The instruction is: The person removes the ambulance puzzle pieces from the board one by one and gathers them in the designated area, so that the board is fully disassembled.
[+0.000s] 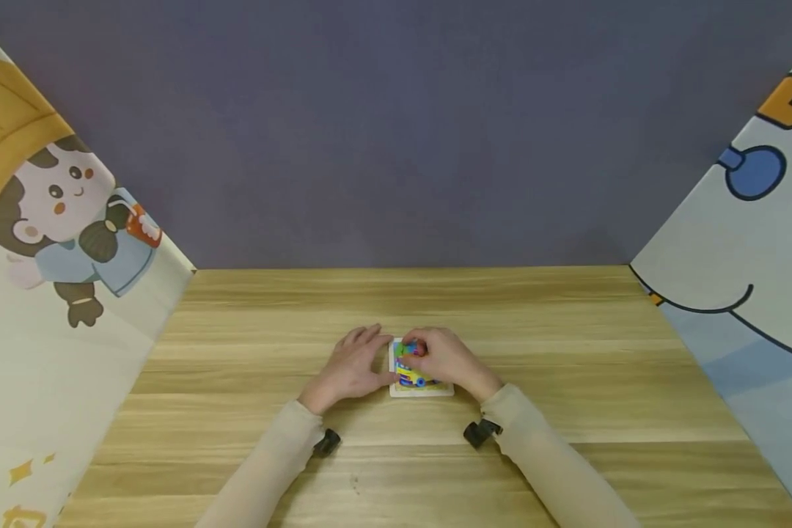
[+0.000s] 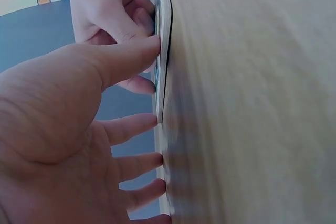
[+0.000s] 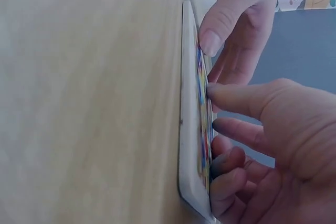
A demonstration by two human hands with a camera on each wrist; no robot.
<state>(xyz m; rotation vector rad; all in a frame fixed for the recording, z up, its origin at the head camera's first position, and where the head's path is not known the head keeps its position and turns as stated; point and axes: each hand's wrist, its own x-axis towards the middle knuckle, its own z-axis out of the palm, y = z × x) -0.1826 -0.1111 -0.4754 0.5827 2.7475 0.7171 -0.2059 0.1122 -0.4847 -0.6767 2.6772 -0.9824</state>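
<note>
A small flat board (image 1: 421, 392) with a white rim and a bright, many-coloured picture (image 1: 409, 374) lies on the wooden table. My left hand (image 1: 351, 367) is at its left side. In the left wrist view the left thumb touches the board's edge, and the other fingers reach straight down to the table. My right hand (image 1: 454, 359) lies over the picture's right part and hides much of it. In the right wrist view its thumb and forefinger touch the picture some way apart, while the other fingers are bent; no loose piece shows between them.
The wooden table (image 1: 237, 315) runs back to a dark grey wall (image 1: 396, 132). Side panels with cartoon drawings stand at left (image 1: 125, 352) and right (image 1: 693, 271). A small black wrist device (image 1: 328, 443) sits on the left sleeve, another (image 1: 480, 433) on the right.
</note>
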